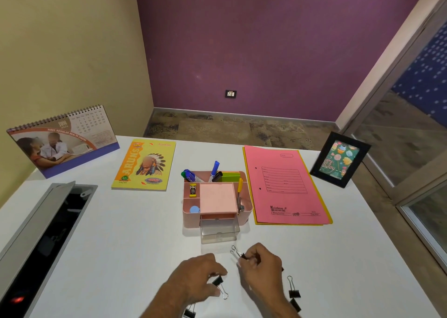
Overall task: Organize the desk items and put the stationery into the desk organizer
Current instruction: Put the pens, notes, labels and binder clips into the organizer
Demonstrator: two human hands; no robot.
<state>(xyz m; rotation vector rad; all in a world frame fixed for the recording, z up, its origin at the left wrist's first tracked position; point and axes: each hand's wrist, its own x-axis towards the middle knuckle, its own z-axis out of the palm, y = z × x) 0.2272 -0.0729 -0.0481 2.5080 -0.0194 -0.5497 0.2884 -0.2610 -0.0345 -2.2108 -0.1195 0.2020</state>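
the binder clips are small, light and stiff: black steel bodies with springy wire loops, best pinched by the body or loops. nearest, spare clips (pixel 294 293) lie on the white table (pixel 121 245). the left hand (pixel 198 275) pinches one clip (pixel 219 282) at the table; the right hand (pixel 262 262) grips another clip (pixel 238 253), raised. beyond, the pink organizer (pixel 191 218) has its clear drawer (pixel 219 233) pulled open, likely their home.

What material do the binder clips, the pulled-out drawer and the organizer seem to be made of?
Binder clips: likely metal, with matte black bodies and shiny silver wire handles.
Drawer: probably clear glossy plastic; the table shows through its walls.
Organizer: looks like opaque pink plastic, smooth with rounded moulded corners.
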